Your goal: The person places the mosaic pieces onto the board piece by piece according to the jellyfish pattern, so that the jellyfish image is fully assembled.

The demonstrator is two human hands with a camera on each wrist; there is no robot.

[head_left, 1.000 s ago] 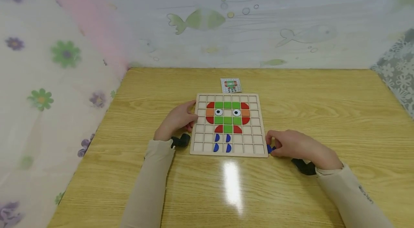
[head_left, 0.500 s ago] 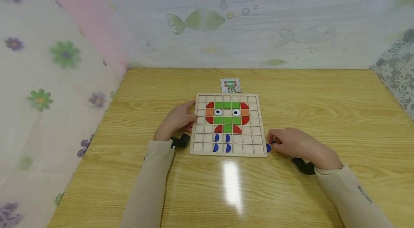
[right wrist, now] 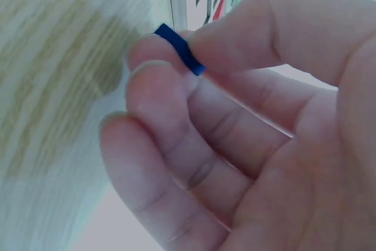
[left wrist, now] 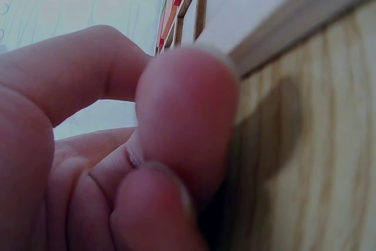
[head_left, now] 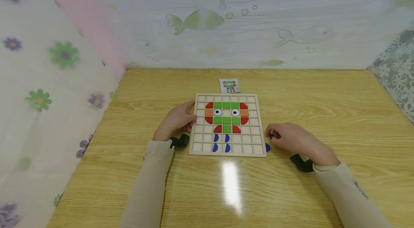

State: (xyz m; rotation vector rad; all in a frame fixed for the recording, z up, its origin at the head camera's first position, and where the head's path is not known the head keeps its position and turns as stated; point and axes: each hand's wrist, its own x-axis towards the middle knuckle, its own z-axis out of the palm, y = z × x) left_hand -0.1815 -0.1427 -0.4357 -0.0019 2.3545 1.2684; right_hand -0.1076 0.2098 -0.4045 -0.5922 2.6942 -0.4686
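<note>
A pale wooden grid board (head_left: pixel 252 138) lies on the table, bearing a figure of green squares (head_left: pixel 227 120), red rounded pieces (head_left: pixel 244 120), orange squares (head_left: pixel 208 112), two eye discs (head_left: pixel 235 112) and blue half-circles (head_left: pixel 228 147). At its left edge my left hand (head_left: pixel 176 118) holds the board, thumb tip right at the rim and lower fingers curled. Beyond the right edge, my right hand (head_left: pixel 295 140) pinches a blue half-circle piece (right wrist: pixel 182 51) between thumb and index finger. Another blue half-circle (head_left: pixel 267 147) lies against the board's lower right edge.
Behind the board lies a small picture card (head_left: pixel 230 85) printed with a similar figure. The wood-grain table (head_left: pixel 323 95) meets a fish-patterned wall covering (head_left: pixel 245 41) at the back and a flowered one (head_left: pixel 38 120) at left.
My right hand has picked up one of the blue half-circles and risen slightly away from the table, leaving the other by the board edge. The left hand stays in place.
</note>
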